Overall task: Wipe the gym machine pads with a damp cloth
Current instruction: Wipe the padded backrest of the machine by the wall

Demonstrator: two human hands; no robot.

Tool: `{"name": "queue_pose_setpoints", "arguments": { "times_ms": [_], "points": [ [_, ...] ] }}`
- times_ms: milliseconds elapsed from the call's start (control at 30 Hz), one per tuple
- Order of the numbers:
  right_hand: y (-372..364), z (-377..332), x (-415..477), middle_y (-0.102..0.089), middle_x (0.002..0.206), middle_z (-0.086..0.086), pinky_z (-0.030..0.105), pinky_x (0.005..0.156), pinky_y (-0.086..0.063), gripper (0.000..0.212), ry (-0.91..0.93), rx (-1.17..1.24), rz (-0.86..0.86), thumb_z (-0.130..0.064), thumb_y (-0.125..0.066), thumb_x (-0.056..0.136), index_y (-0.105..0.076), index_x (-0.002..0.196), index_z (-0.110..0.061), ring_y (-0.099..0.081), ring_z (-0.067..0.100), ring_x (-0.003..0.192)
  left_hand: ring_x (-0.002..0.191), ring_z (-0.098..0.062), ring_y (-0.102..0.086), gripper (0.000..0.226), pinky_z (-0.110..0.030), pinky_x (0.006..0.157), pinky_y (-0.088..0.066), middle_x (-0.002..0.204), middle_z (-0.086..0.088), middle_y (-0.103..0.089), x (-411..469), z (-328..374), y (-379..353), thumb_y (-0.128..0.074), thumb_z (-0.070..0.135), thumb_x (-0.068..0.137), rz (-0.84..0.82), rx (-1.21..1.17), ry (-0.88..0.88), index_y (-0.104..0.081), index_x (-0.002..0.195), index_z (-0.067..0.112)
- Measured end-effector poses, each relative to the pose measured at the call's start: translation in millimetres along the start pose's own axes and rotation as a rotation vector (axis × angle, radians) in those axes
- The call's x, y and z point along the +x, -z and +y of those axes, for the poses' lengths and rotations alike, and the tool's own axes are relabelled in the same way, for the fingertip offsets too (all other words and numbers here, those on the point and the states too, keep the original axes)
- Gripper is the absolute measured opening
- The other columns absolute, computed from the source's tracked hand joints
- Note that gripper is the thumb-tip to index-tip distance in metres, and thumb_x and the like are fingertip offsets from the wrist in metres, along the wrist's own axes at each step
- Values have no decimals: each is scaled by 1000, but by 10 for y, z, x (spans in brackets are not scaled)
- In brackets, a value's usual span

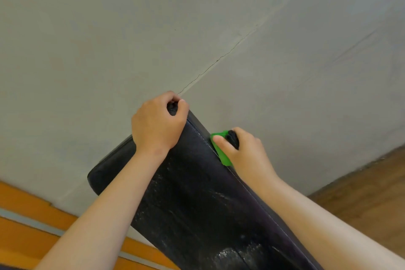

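The left hand (158, 125) is clamping its fingers over the pad (197, 193) end, probably steadying it; the right hand (247, 153) is gripping the cloth (224, 158) under its fingers, pressing it along the pad's side.

A single head-worn, wide-angle view looks forward and down, close above a black pad (197, 193).

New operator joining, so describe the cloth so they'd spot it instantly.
A long black pad runs diagonally across the lower frame. On its right edge, near the far end, the right hand grips a small cloth. It is the only bright green thing in view.
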State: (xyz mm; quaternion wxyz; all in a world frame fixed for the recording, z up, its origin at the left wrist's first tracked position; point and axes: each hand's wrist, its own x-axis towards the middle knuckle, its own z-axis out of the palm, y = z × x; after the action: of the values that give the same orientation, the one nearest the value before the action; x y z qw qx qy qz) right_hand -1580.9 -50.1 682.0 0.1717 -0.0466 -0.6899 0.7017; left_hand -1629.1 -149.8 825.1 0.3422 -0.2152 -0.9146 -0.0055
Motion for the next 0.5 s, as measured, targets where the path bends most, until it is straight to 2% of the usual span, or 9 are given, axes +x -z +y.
{"name": "queue_pose_setpoints", "arguments": {
  "times_ms": [100, 200, 300, 400, 500],
  "points": [
    [4, 280, -157, -60, 76, -2, 31, 58, -45, 34, -63, -35, 4, -52, -53, 90, -54, 88, -18, -55, 13, 65, 57, -2, -50, 18, -18, 47, -27, 67, 13, -58, -5, 14, -2, -51, 31, 92, 2, -11, 9, -65, 80, 28],
    [65, 531, -323, -59, 74, -3, 22, 53, -38, 32, -131, -90, -1, -50, -52, 91, -53, 85, -18, -54, 10, 63, 57, -2, -49, 18, -20, 47, -28, 65, 13, -57, -4, 19, -10, -51, 31, 92, 14, -16, 17, -65, 80, 28],
    [128, 692, -444, -60, 73, -2, 25, 55, -40, 34, -194, -131, -26, -51, -51, 91, -53, 84, -18, -56, 13, 64, 55, -5, -47, 19, -21, 47, -28, 65, 11, -57, -5, 20, -15, -50, 31, 92, 24, -12, 18, -64, 80, 26],
    [166, 695, -416, -61, 82, -3, 31, 68, -50, 34, -256, -168, -93, -53, -49, 93, -54, 93, -19, -59, 13, 73, 54, -3, -45, 20, -21, 47, -27, 68, 11, -58, -7, 23, -17, -50, 32, 93, 30, -14, 12, -65, 80, 26],
    [223, 581, -308, -58, 83, -5, 24, 62, -45, 26, -319, -146, -200, -46, -46, 98, -50, 99, -20, -54, 9, 70, 56, -1, -46, 20, -20, 48, -28, 69, 11, -59, -6, 18, -18, -50, 32, 93, 30, -18, 5, -65, 80, 26]
  ]
}}
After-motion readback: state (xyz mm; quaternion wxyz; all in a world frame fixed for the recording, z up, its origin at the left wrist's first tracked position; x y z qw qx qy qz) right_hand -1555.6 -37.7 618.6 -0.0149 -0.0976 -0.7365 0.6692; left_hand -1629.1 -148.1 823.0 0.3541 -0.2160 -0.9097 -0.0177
